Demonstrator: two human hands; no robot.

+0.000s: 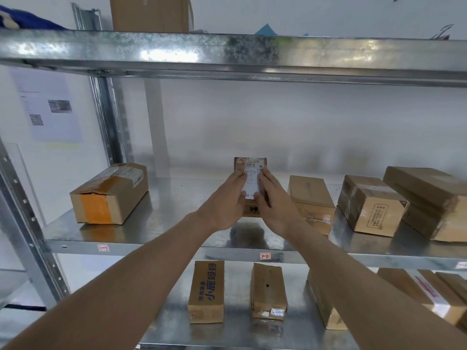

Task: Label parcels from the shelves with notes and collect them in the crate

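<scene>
Your left hand (228, 198) & right hand (271, 198) both curl round the parcel (250, 173), one per side, fingertips on its white label, on the shelf (177, 198) w/ near end under your palms. Looks small, stiff card, prob light; hold by the side walls, not the slick label. Left of your hands: taped box (111, 194), well apart. Right: brown box (312, 200) just beside your right wrist, may snag on the pull-out.

A metal shelf (156, 213) carries cardboard boxes: an orange-taped box (108, 194) at left, a small labelled parcel (250, 183) mid-shelf, three more boxes (312, 198) at right. The lower shelf (227, 334) holds further parcels (206, 291).
</scene>
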